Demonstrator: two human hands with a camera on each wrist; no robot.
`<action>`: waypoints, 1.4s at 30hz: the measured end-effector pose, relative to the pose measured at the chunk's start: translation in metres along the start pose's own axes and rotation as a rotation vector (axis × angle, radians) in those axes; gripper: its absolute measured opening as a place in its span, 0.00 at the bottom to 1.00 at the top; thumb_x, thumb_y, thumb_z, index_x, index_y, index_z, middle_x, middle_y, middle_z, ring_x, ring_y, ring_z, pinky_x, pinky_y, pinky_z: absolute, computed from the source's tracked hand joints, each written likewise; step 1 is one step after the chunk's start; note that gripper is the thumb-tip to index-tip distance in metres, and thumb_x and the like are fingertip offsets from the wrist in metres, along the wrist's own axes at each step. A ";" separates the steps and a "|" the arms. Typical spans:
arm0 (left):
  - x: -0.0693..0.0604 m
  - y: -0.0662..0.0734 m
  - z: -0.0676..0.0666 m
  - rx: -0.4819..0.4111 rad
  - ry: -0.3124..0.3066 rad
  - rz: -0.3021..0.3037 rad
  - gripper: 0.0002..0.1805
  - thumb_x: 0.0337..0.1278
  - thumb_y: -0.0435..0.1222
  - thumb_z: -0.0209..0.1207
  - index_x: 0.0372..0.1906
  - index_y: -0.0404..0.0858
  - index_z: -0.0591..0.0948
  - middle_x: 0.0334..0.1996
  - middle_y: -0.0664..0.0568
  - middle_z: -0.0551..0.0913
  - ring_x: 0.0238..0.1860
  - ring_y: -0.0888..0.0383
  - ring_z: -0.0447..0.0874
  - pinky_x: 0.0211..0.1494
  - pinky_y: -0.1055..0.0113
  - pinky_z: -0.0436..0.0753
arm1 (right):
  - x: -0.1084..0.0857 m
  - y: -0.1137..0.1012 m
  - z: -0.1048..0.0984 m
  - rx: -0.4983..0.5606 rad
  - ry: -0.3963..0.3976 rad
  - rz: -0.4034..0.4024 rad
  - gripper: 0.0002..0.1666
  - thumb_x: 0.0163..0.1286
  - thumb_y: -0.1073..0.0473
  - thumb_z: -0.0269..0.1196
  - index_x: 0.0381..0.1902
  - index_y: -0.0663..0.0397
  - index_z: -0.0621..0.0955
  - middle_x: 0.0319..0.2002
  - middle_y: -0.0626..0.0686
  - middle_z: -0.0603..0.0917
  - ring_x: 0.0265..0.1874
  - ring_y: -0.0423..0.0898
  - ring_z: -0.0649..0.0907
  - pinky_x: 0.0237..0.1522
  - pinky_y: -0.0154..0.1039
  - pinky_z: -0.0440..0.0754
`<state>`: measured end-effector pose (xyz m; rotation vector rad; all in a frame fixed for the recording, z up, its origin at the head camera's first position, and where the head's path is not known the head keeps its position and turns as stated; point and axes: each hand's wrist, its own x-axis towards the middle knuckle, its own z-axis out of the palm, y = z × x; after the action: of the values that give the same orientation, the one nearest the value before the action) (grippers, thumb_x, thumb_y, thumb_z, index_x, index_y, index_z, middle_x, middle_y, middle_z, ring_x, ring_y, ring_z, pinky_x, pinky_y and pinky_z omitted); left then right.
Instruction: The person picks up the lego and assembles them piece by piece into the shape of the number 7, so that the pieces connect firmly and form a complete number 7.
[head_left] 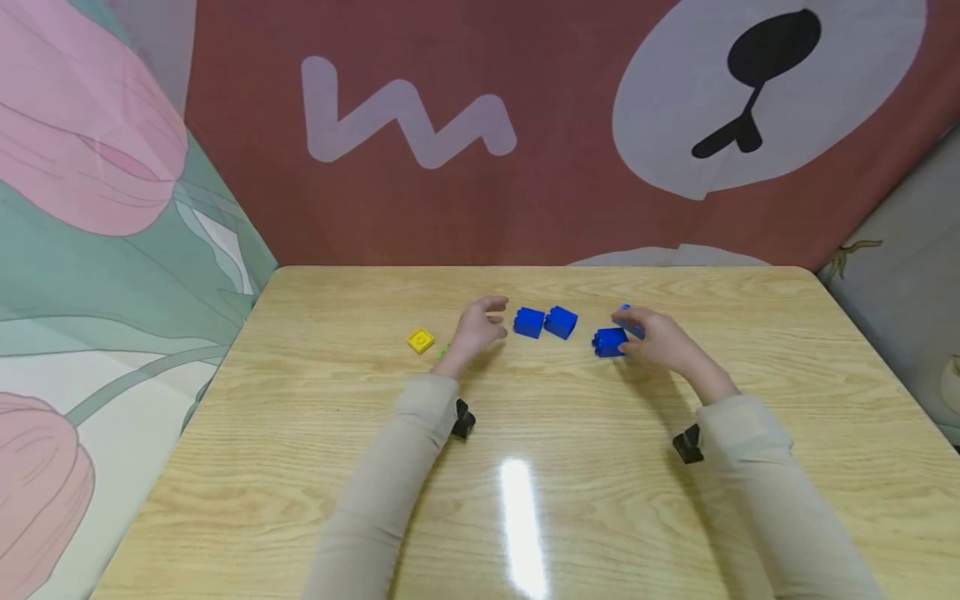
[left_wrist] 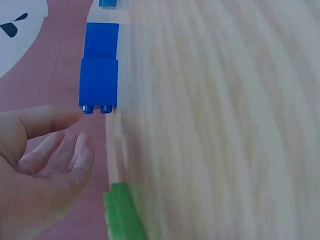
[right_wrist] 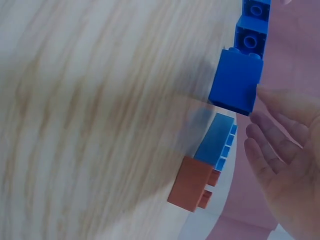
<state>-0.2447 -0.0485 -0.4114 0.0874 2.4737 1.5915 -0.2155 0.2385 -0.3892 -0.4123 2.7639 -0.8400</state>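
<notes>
My left hand (head_left: 478, 332) reaches over the table with its fingers loosely spread, just left of a dark blue block (head_left: 528, 322) and holding nothing. In the left wrist view, that block's studs face the hand and a second blue block (head_left: 561, 322) stands behind it. My right hand (head_left: 656, 337) is at a third blue block (head_left: 610, 342). In the right wrist view, the thumb tip meets or nearly meets this block's edge, and the other fingers lie loosely extended beside it. A lighter blue block (right_wrist: 215, 140) and an orange block (right_wrist: 191, 182) stand close to those fingers.
A yellow block (head_left: 421, 340) lies left of my left hand. Partly hidden by that wrist is a green block (left_wrist: 122, 212). The wooden table (head_left: 360, 492) ends at a printed cloth backdrop (head_left: 450, 217).
</notes>
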 end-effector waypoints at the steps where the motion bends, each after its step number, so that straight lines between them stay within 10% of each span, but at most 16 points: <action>1: 0.001 0.000 0.002 -0.005 -0.004 -0.008 0.31 0.54 0.19 0.56 0.65 0.36 0.71 0.64 0.42 0.74 0.62 0.47 0.76 0.57 0.59 0.82 | 0.000 0.001 0.001 -0.001 0.001 -0.003 0.30 0.67 0.68 0.58 0.66 0.69 0.66 0.65 0.70 0.69 0.66 0.68 0.66 0.65 0.63 0.67; 11: 0.007 0.000 0.012 0.071 -0.045 -0.029 0.37 0.50 0.15 0.48 0.68 0.40 0.69 0.67 0.46 0.70 0.65 0.48 0.72 0.59 0.61 0.80 | 0.003 0.004 0.005 0.012 0.001 -0.003 0.30 0.65 0.73 0.57 0.65 0.71 0.67 0.64 0.73 0.68 0.66 0.69 0.66 0.64 0.61 0.70; 19: 0.006 0.004 0.017 0.159 -0.116 -0.004 0.39 0.51 0.17 0.52 0.71 0.42 0.64 0.71 0.48 0.66 0.59 0.51 0.77 0.39 0.72 0.75 | 0.003 0.004 0.007 -0.045 0.000 -0.005 0.28 0.64 0.70 0.61 0.62 0.70 0.71 0.58 0.71 0.74 0.56 0.67 0.75 0.56 0.59 0.78; 29: 0.011 -0.002 0.020 0.152 -0.131 0.011 0.33 0.57 0.29 0.62 0.68 0.37 0.67 0.66 0.43 0.72 0.63 0.48 0.75 0.67 0.58 0.74 | 0.005 0.002 0.012 -0.040 -0.014 -0.033 0.29 0.62 0.67 0.65 0.61 0.70 0.72 0.49 0.70 0.78 0.48 0.62 0.78 0.46 0.51 0.82; 42: 0.008 -0.002 0.021 0.159 -0.098 -0.032 0.23 0.59 0.38 0.62 0.58 0.36 0.74 0.57 0.41 0.78 0.59 0.46 0.75 0.63 0.55 0.76 | 0.007 -0.002 0.018 0.040 0.003 -0.058 0.26 0.63 0.67 0.63 0.59 0.69 0.74 0.49 0.69 0.77 0.49 0.63 0.79 0.51 0.54 0.82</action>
<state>-0.2481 -0.0299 -0.4228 0.1440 2.5078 1.3428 -0.2165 0.2259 -0.4035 -0.4865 2.7446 -0.9088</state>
